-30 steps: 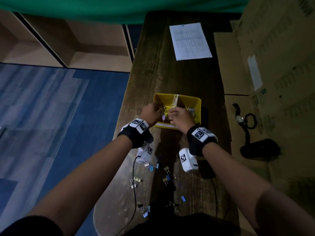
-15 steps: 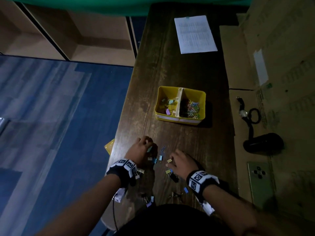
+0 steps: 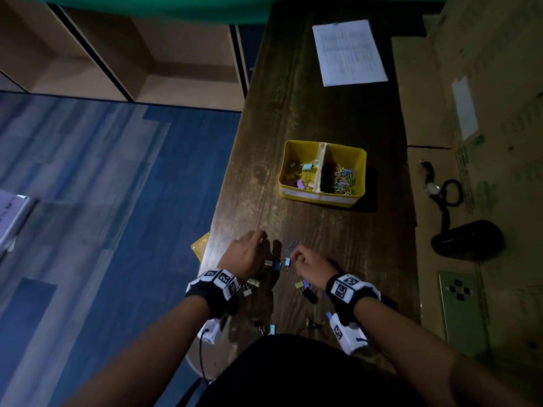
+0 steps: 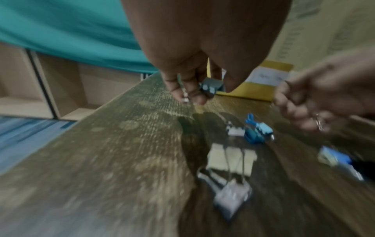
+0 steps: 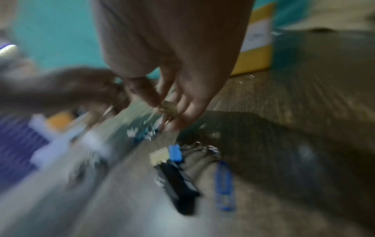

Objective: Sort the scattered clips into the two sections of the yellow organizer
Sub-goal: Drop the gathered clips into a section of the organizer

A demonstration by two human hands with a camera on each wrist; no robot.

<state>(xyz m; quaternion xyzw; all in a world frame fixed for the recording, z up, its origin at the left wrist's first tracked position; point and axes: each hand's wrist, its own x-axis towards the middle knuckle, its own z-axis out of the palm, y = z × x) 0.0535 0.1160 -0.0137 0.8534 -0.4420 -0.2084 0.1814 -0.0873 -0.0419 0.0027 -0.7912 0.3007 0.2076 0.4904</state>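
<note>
Blue flooring (image 3: pixel 88 177) and pale wooden shelving (image 3: pixel 141 60) are seen beside a long dark wooden table (image 3: pixel 308 113). On the table a yellow plastic organizer with a central divider (image 3: pixel 320 198) is set, well apart from the hands; coloured binder clips (image 3: pixel 302 171) are held in its left section and coloured wire paper clips (image 3: pixel 342 179) in its right. A printed white sheet (image 3: pixel 349 52) is laid farther back. Near the table's front edge, the left hand (image 4: pixel 194 67) is curled, a small grey-blue binder clip (image 4: pixel 211 85) pinched in its fingertips. The right hand (image 3: pixel 311 267) is curled round something small; what it is cannot be told through the blur. Scattered binder clips (image 3: pixel 277 264) are left between and behind the hands.
</note>
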